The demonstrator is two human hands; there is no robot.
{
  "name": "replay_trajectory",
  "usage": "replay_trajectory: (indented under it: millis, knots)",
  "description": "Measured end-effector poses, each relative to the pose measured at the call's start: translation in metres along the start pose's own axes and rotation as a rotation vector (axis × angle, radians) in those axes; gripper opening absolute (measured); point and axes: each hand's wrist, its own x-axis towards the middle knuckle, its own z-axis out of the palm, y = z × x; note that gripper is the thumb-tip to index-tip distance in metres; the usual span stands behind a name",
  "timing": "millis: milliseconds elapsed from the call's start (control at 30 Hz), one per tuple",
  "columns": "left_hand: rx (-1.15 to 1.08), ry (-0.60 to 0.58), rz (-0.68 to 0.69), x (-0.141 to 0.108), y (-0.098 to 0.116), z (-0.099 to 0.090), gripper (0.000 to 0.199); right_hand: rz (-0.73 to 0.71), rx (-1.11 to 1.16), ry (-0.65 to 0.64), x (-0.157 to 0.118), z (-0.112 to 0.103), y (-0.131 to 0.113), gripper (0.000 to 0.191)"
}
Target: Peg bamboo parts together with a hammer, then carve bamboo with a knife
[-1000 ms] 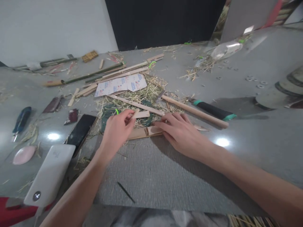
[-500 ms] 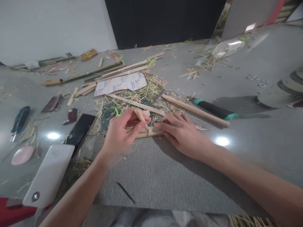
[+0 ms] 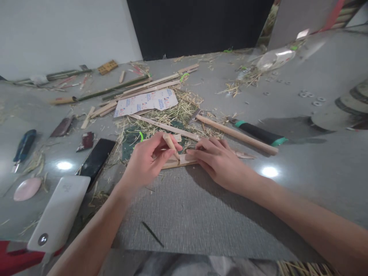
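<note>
My left hand is closed in a pinch round a short, pale wooden stick. The stick leans, and its lower tip touches a flat bamboo strip lying on the grey table. Whether the stick carries a blade or point is too small to tell. My right hand has its fingers bent down on the right part of that strip, gripping it against the table. A long thin strip runs just behind both hands, over a dark green mat strewn with shavings.
Right of the hands lie a wooden-handled tool and a black-and-green handle. At left are a phone, a white power bank and a blue-handled screwdriver. Printed paper rests on shavings behind.
Both hands keep nearly the same place and hold. The stick's tip stays on the strip, and the view has shifted very slightly.
</note>
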Motion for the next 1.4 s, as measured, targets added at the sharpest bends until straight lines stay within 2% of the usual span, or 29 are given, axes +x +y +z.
replay_trajectory:
  millis: [300, 533, 633, 900, 1067, 1233, 1400]
  knots:
    - [-0.026, 0.012, -0.022, 0.000, 0.000, 0.002, 0.008, -0.009, 0.016, 0.035, 0.000, 0.004, 0.002, 0.032]
    - [-0.044, 0.032, -0.061, -0.003, -0.003, 0.005, 0.004, -0.002, 0.014, 0.017, 0.000, 0.002, 0.002, 0.031]
    - [-0.043, 0.048, -0.045, -0.004, -0.003, 0.005, 0.002, 0.000, 0.007, 0.010, 0.001, 0.001, 0.002, 0.031]
    - [-0.061, -0.009, -0.020, -0.005, -0.001, 0.002, 0.009, -0.019, 0.009, 0.019, 0.000, 0.002, 0.003, 0.032]
    - [-0.017, -0.023, -0.020, -0.004, 0.001, 0.005, 0.007, -0.010, 0.024, 0.007, 0.000, 0.000, 0.003, 0.030]
    - [0.017, 0.033, 0.017, -0.005, -0.004, 0.011, 0.012, -0.013, 0.033, 0.026, 0.001, -0.001, 0.002, 0.029]
    - [0.045, 0.006, 0.010, -0.003, -0.007, 0.010, 0.013, -0.002, 0.029, 0.021, 0.002, -0.001, -0.003, 0.030]
